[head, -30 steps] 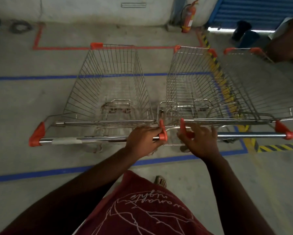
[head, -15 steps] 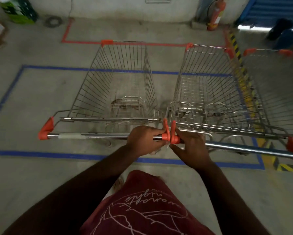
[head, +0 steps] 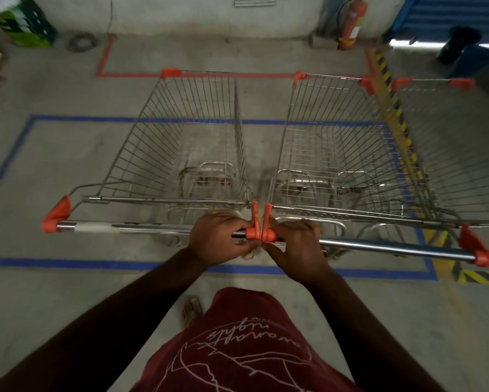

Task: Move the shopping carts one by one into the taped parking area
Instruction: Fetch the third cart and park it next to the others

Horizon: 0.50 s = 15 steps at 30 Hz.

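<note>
Left hand (head: 219, 236) grips left cart (head: 181, 154) handle, right hand (head: 297, 244) grips middle cart (head: 336, 148) handle; keep handles flush, probably inside blue tape (head: 68, 263).

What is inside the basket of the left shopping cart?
The left shopping cart holds no goods: through its wire bottom only the frame and the concrete floor show. Its rear wheels are not visible.

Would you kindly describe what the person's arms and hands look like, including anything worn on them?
Both forearms are bare, with no sleeves reaching them. The left hand and the right hand carry no gloves, and no watch, ring or band shows on the hands or wrists. The only clothing in view is a dark red shirt with a white line drawing and script lettering.
</note>
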Each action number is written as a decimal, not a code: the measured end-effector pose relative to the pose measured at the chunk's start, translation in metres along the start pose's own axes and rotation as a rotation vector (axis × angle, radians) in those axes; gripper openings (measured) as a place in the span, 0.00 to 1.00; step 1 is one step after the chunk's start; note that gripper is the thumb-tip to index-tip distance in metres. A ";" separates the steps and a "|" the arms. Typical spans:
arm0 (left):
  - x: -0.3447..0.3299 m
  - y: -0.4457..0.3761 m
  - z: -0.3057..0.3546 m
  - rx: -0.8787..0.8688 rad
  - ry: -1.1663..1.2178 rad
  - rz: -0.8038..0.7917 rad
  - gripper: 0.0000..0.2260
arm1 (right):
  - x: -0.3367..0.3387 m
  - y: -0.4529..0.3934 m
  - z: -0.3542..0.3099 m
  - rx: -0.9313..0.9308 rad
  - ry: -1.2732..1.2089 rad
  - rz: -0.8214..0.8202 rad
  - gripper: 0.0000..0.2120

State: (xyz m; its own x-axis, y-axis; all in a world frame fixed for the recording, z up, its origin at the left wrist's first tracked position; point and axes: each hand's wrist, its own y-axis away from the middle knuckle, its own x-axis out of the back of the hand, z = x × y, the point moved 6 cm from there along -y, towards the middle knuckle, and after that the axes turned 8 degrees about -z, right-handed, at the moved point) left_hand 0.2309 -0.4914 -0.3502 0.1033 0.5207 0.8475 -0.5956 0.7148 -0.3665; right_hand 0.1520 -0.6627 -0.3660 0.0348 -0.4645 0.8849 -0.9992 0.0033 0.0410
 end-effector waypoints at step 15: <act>-0.007 0.001 -0.004 0.079 0.092 -0.088 0.20 | 0.000 0.013 0.002 0.057 -0.004 -0.014 0.23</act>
State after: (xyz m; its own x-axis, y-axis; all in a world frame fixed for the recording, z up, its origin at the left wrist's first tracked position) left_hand 0.2331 -0.4925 -0.3583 0.2280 0.5009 0.8349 -0.6413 0.7225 -0.2583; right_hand 0.1394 -0.6643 -0.3666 0.0487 -0.4680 0.8824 -0.9982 -0.0538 0.0266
